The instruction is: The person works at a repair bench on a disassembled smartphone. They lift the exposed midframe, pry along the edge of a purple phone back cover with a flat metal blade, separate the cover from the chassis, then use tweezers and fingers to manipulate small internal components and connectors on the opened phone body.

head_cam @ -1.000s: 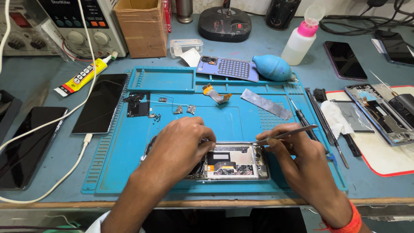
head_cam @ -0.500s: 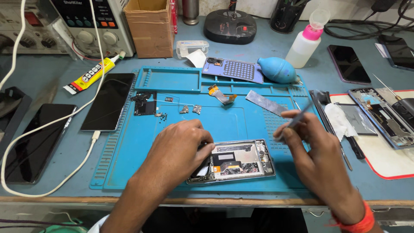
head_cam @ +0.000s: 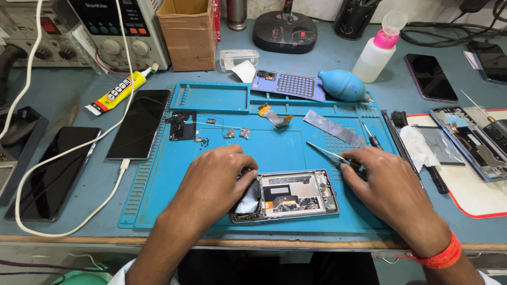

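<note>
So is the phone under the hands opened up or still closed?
Opened up. The phone lies on the blue mat with no back cover, its boards and shields exposed. The left hand steadies it; the right hand holds tweezers.

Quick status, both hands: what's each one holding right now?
Left hand: open, resting on the left end of the opened phone, gripping nothing.
Right hand: closed on tweezers, tips raised over the blue mat.
</note>
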`<state>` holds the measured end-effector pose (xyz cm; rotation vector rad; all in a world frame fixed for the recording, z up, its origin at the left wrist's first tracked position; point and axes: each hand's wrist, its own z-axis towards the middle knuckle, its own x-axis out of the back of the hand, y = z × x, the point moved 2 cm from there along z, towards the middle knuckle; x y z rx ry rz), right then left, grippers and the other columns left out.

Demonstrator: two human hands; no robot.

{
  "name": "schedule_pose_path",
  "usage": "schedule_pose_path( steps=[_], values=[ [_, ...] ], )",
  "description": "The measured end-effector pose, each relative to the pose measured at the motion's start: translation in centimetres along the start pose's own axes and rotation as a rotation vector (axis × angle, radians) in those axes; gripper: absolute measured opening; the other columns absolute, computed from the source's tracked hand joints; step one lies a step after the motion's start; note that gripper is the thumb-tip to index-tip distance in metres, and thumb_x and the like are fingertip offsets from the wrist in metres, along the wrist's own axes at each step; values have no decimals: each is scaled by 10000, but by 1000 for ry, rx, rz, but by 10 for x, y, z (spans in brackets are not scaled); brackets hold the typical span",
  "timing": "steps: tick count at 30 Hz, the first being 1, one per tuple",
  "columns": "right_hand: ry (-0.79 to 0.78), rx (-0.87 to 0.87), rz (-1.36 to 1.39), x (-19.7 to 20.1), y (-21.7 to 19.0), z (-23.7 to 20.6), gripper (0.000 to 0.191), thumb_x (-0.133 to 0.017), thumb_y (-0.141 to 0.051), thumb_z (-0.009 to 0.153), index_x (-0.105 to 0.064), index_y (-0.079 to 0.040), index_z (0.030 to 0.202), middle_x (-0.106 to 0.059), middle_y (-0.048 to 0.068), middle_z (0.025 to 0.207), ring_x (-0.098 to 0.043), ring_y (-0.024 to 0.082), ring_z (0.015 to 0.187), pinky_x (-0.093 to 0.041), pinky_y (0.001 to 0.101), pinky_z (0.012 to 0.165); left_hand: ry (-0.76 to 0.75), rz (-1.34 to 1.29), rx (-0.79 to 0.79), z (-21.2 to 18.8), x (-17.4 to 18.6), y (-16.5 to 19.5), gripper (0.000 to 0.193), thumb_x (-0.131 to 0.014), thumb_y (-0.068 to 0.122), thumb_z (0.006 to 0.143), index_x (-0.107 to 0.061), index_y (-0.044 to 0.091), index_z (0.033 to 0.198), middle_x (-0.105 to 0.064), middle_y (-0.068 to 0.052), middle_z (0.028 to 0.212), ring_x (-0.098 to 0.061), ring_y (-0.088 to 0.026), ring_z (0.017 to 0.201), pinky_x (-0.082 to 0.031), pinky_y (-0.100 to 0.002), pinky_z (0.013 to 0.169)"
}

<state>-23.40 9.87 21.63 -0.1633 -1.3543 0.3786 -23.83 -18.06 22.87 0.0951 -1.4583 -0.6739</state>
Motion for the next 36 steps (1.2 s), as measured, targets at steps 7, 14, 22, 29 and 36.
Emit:
schedule_pose_path(
  steps=[7, 14, 22, 29, 36],
  values=[
    [13, 13, -19, -1, -1, -1, 272, -705, -274, 885, -746, -92, 1083, -706, 123, 982, -692, 346, 789, -544, 481, 739, 28, -33, 1, -1, -1, 0, 150, -709, 202, 870, -799, 94, 921, -712, -71, 856, -692, -272, 865, -530, -451, 789],
    [17, 48, -13, 1, 1, -9, 281, -686, -241, 881, -736, -108, 1124, -697, 99, 994, -689, 328, 785, -545, 472, 713, 71, -51, 4, -5, -3, -1, 156, -697, 197, 878, -792, 82, 926, -728, -73, 880, -703, -275, 869, -536, -444, 790],
    [38, 57, 28, 5, 3, -20, 306, -686, -230, 879, -718, -112, 1159, -688, 112, 994, -683, 330, 788, -546, 467, 713, 84, -42, 48, -12, -1, 0, 169, -697, 213, 870, -792, 89, 933, -727, -73, 878, -702, -273, 844, -539, -439, 767],
    [100, 142, 68, 9, 4, -34, 309, -699, -212, 871, -711, -89, 1154, -693, 121, 1014, -680, 342, 851, -543, 463, 736, 90, -49, 59, -22, -2, 4, 185, -698, 225, 868, -793, 88, 948, -727, -76, 874, -705, -260, 829, -545, -428, 767],
    [199, 152, 240, 34, 5, -47, 454, -714, -268, 877, -678, -110, 1301, -719, 91, 1185, -742, 221, 907, -581, 382, 676, 251, -113, -29, -38, 25, 21, 375, -740, 237, 863, -711, 90, 1207, -716, -101, 1048, -705, -259, 913, -540, -408, 810]
  ],
)
